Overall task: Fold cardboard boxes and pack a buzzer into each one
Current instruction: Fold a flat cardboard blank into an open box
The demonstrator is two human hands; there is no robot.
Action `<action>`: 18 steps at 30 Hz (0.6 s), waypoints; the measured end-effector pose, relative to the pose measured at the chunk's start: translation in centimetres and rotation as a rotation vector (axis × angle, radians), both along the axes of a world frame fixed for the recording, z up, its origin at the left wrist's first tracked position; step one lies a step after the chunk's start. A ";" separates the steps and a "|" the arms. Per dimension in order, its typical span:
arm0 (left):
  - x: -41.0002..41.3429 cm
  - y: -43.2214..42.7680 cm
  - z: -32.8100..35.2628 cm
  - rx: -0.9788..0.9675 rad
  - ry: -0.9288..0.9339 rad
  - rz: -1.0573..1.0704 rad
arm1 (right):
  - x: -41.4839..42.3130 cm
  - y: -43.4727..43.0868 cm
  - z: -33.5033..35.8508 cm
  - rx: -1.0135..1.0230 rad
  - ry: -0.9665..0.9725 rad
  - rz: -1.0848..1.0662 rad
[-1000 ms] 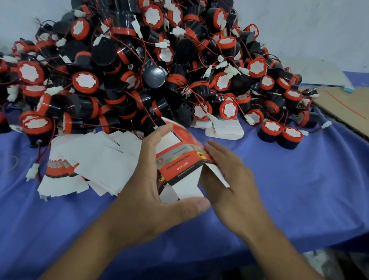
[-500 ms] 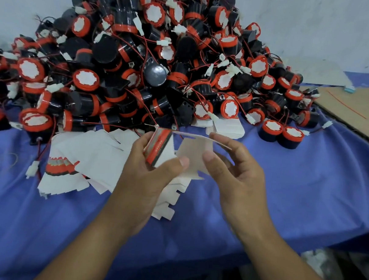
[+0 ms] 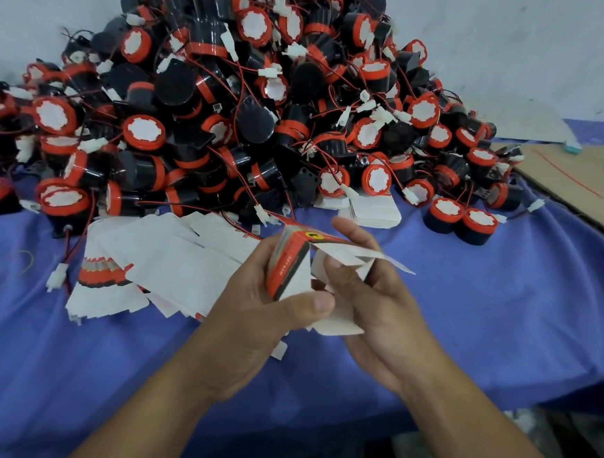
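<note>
The person's left hand [image 3: 261,316] and right hand [image 3: 370,306] are bare. The left forearm [image 3: 156,409] and the right forearm [image 3: 476,434] are bare too, as far up as I can see them. The nails are cut short. The left thumbnail [image 3: 321,304] is wide and shows well. Small creases cross the knuckles. Both wrists look slim, and the fingers are long.

Nothing is legible: the cardboard box [image 3: 288,265] bears a small yellow badge [image 3: 311,235] and a line of pale print, both too blurred to read.
</note>
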State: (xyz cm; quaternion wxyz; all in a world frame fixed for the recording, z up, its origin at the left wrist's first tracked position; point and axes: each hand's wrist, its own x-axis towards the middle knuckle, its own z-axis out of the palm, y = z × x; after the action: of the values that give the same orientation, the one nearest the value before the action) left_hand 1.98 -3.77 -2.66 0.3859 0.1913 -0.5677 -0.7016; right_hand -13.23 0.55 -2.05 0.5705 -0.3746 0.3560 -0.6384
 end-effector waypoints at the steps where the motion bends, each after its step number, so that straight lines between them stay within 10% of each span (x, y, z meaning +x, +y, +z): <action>1: -0.1 0.1 0.0 -0.005 -0.016 0.008 | 0.1 0.0 0.0 -0.001 0.010 -0.002; 18: -0.6 0.7 0.0 0.114 0.083 0.310 | 1.2 0.6 -1.7 -0.467 0.776 -0.239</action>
State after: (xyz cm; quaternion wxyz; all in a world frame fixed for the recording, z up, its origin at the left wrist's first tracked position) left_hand 1.37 -3.03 -2.65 0.5011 0.2692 -0.4744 -0.6718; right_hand -12.01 1.19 -3.75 0.2182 -0.6604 0.4305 -0.5753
